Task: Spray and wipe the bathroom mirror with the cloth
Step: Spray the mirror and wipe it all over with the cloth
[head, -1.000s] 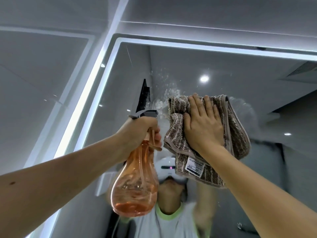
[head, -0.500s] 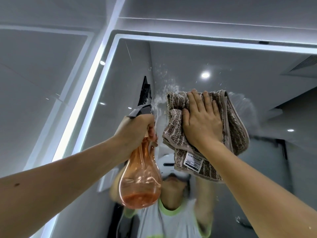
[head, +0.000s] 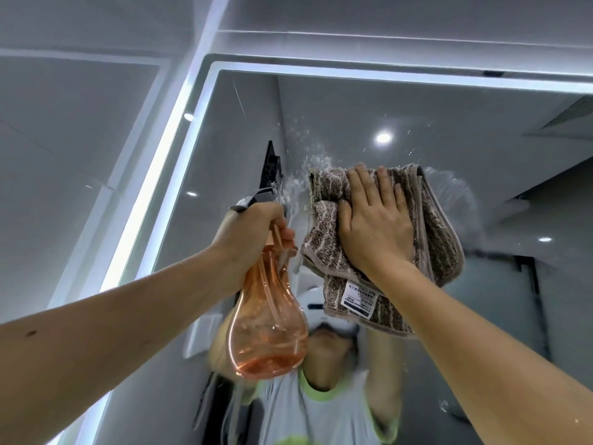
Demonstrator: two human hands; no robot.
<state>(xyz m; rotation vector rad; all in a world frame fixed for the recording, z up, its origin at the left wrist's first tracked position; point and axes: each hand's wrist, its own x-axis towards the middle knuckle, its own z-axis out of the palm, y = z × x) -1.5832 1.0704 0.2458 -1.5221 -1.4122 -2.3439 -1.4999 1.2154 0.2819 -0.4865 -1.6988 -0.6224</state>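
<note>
The bathroom mirror (head: 337, 117) fills the upper middle of the view, with wet spray droplets (head: 305, 162) on the glass. My left hand (head: 253, 232) grips the neck of an orange see-through spray bottle (head: 266, 329) with a grey trigger head, held close to the glass with a little liquid at its bottom. My right hand (head: 375, 226) presses a folded brown striped cloth (head: 436, 232) flat against the mirror, right of the bottle. A white label hangs at the cloth's lower edge.
A lit white strip (head: 150, 200) frames the mirror's left and top edges. Grey wall panels (head: 70, 139) lie to the left. The mirror reflects a person in a light shirt, ceiling spotlights and an air vent (head: 571, 114).
The bottle has swung a little to the right, nearer the cloth. My right hand and the cloth have crept slightly upward on the glass.
</note>
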